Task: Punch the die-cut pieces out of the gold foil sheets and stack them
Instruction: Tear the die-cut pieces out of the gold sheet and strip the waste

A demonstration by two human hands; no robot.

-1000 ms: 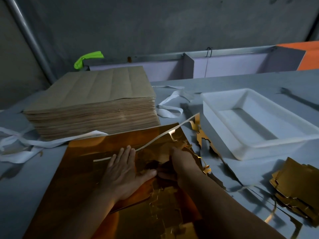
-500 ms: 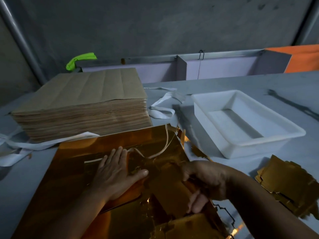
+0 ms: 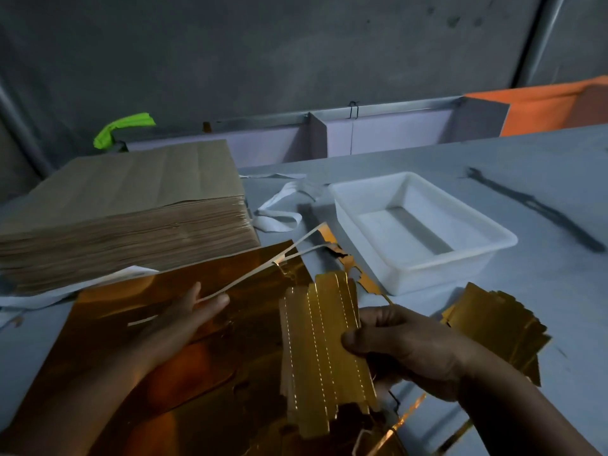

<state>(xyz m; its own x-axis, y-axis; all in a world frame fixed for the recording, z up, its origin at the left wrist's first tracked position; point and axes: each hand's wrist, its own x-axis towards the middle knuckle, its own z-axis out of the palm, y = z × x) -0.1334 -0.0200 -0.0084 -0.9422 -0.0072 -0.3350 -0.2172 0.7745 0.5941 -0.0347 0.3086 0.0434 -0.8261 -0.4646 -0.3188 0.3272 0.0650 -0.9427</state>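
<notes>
Since half a second ago the right hand (image 3: pixel 406 348) is rising off the sheet (image 3: pixel 131 327), and it is now carrying a punched piece (image 3: pixel 317 350) clear of the foil, where before it was curling low over the sheet's near right part. The piece is standing nearly upright, its gold face with dotted crease lines turned toward the camera. The thumb (image 3: pixel 353 340) is pressing on the front of its right edge and the fingers (image 3: pixel 378 315) are wrapping behind, so the hand is clamping the piece at that edge alone; the rest is hanging free to the left of the hand.

The left hand (image 3: pixel 184 320) is lying where it was, palm down on the sheet, its fingers straight and slightly apart. A thin pale strip (image 3: pixel 263 274) is running from those fingertips up toward the far right; whether the fingers are pinching it cannot be told.

The sheet is covering the near left of the counter (image 3: pixel 526 179). A pile (image 3: pixel 493 327) of gold pieces is sitting just right of the right hand, partly behind it. A white tray (image 3: pixel 427 268) is standing beyond the pile, with torn foil scrap (image 3: pixel 342 255) trailing between it and the sheet. A tall paper stack (image 3: pixel 125 205) is sitting at the far left, touching the sheet's far edge.
</notes>
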